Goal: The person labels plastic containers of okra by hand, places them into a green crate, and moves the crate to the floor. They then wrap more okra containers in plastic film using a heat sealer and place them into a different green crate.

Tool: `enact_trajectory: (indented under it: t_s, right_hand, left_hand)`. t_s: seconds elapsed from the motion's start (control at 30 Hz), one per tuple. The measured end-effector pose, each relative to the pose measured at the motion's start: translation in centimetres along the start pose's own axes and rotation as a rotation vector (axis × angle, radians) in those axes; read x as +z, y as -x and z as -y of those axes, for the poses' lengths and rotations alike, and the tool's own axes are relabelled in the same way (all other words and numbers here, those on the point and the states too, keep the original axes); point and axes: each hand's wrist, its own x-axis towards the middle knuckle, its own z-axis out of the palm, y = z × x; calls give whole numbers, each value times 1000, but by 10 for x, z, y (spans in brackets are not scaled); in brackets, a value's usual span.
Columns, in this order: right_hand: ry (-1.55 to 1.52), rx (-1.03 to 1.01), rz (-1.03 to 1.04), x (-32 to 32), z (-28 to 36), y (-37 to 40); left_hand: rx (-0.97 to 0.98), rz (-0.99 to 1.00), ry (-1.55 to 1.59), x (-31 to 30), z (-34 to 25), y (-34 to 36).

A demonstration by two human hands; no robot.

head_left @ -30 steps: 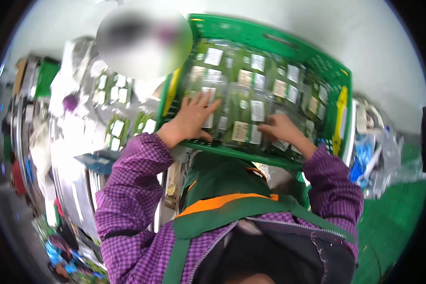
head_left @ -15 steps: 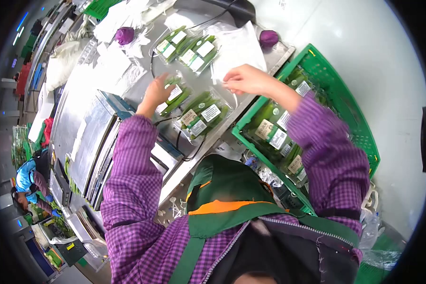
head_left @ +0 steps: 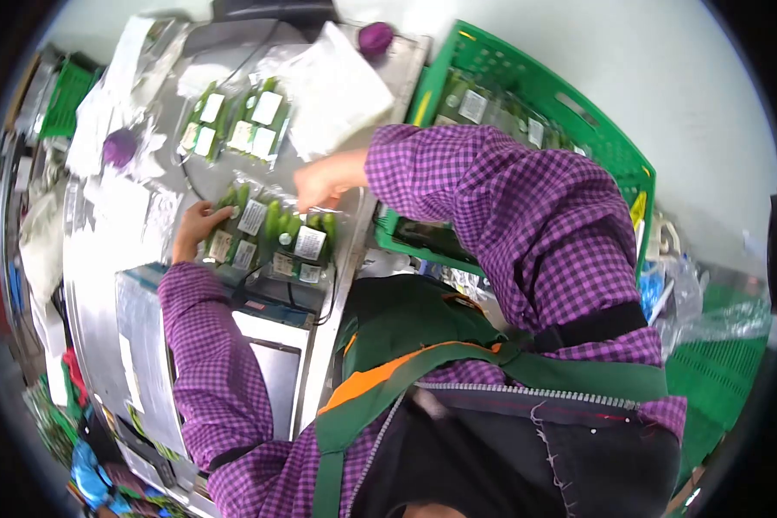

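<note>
- Green plastic crate [head_left: 617,160] stood at the end of the steel table [head_left: 147,285], and I took every place from it.
- Inside the crate, labelled packs [head_left: 475,105] already lay against its far wall. The person's right sleeve [head_left: 501,207] hid the rest of the inside, so I could not tell how full it was.
- Just beside the crate, on the table, lay the near packs [head_left: 272,235] of green vegetables, two wrapped trays side by side.
- The right hand [head_left: 324,180] sat on the edge of those packs that faced away from the person. Its fingers were bunched together on the film, but blur kept me from telling whether they pinched it.
- The left hand [head_left: 194,226] met the side of the near packs away from the crate. Its fingers were pressed together against the wrap, and I could not tell if they gripped.
- Farther from the crate than the near packs, the far packs [head_left: 233,123] lay untouched, with a white bag [head_left: 341,86] between them and the crate.
- I judged the job partly done: some packs were crated, the near packs were in hand but not yet lifted, and the far packs were left.
</note>
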Motion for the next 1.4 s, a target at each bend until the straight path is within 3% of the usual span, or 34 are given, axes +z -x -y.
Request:
enact_trajectory:
  t_s: [0.07, 0.13, 0.17, 0.2, 0.27, 0.33, 0.4, 0.43, 0.47, 0.53, 0.57, 0.6, 0.67, 0.77, 0.8, 0.87, 0.9, 1.07, 1.13, 1.23, 1.3, 1.33, 1.4]
  right_hand:
    - [433, -202, -96, -12, 23, 38]
    - [443, -528, -327, -42, 31, 94]
    - [533, -472, -439, -65, 26, 110]
    - [375, -533, -534, -85, 17, 146]
    - [371, -772, -753, -117, -12, 234]
    - [334, -697, -858, -130, -42, 323]
    - [-44, -677, -1075, -117, -88, 379]
    - [-23, -497, -1187, -111, -116, 407]
    - [-5, -307, -1289, -105, -140, 434]
    - [43, -169, -1208, -90, -190, 475]
    - [69, -168, -1155, -97, -252, 487]
    - [31, -134, -1057, -86, -267, 501]
    - [33, 12, -978, -76, -333, 492]
    - [90, 189, -829, -65, -369, 504]
    - [110, 258, -779, -63, -370, 505]
    - [112, 269, -682, -65, -385, 505]
    - [109, 266, -565, -67, -414, 469]
    - [237, 269, -413, -58, -461, 438]
    - [282, 250, -483, -53, -463, 432]
    - [346, 261, -544, -53, -468, 435]
    - [622, 514, -713, -56, -447, 437]
    - [666, 378, -773, -57, -421, 442]
    - [423, 118, -837, -68, -366, 438]
  left_hand:
    - [80, 27, 3, -9, 15, -16]
    - [91, 155, 73, -25, 6, -9]
    - [137, 132, 90, -40, 17, -16]
    - [184, 107, 109, -52, 26, -19]
    - [131, -73, 324, -70, -12, 28]
    - [99, -286, 558, -87, -22, 41]
    - [366, -323, 588, -105, -10, 28]
    - [296, -244, 905, -90, -62, 59]
    - [350, -131, 1024, -79, -84, 66]
    - [467, -97, 949, -29, -149, 87]
    - [418, -94, 841, 4, -186, 104]
    - [499, 153, 901, 33, -205, 106]
    - [501, 396, 851, 127, -252, 125]
    - [312, 491, 576, 240, -344, 203]
    - [396, 712, 441, 265, -357, 204]
    - [422, 863, 398, 318, -371, 210]
    - [398, 842, 379, 348, -363, 195]
    - [450, 819, 60, 404, -350, 168]
    - [475, 782, -60, 405, -352, 167]
    - [934, 382, -546, 396, -367, 180]
    - [930, 297, -621, 380, -370, 185]
    - [1015, 222, -556, 370, -361, 182]
    - [1003, 201, -349, 327, -361, 195]
